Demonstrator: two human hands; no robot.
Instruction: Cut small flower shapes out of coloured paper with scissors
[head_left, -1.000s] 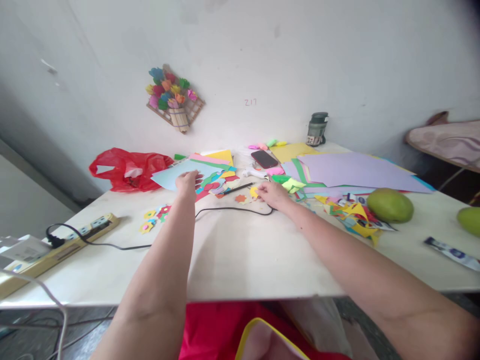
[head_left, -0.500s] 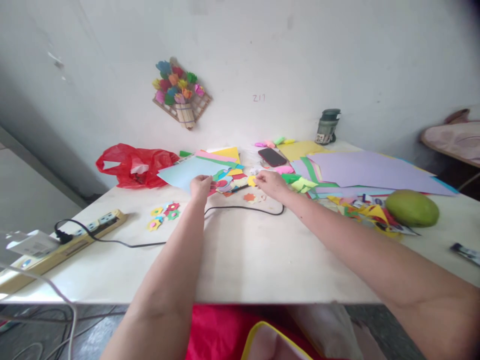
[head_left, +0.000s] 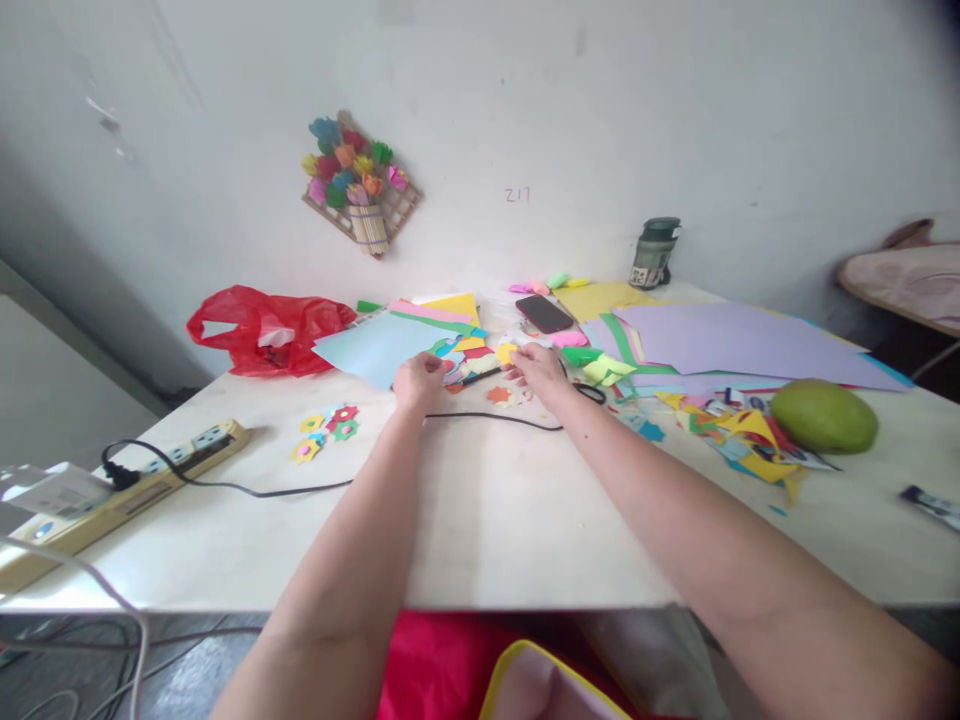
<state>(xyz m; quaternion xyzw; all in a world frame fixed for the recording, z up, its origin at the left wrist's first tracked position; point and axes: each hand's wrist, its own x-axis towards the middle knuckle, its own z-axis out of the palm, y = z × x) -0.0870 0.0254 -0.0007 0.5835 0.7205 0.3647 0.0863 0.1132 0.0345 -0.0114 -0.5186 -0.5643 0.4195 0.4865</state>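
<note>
My right hand (head_left: 538, 368) pinches a small yellow paper flower (head_left: 506, 355) near the centre of the table. Left of it, my left hand (head_left: 420, 380) is closed at the edge of a pile of coloured paper cutouts (head_left: 474, 352); what its fingers grip, if anything, is too small to make out. Between the hands lies a dark pen (head_left: 481, 376). An orange paper flower (head_left: 498, 395) rests just below the pen. Several finished-looking layered paper flowers (head_left: 345, 430) sit apart on the left. Black scissor handles (head_left: 590, 393) show beside my right wrist.
A power strip (head_left: 187, 452) with a black cable (head_left: 277, 492) is at left, near a red plastic bag (head_left: 262, 330). Purple paper sheets (head_left: 720, 340), paper scraps (head_left: 750, 430) and a green fruit (head_left: 823, 416) occupy the right. A phone (head_left: 544, 314) and bottle (head_left: 655, 252) stand farther back.
My left hand has moved slightly right and down, closer to my right hand. My right hand has shifted a little, its lower fingers now more spread. Scissor handles and more scraps are now visible.
</note>
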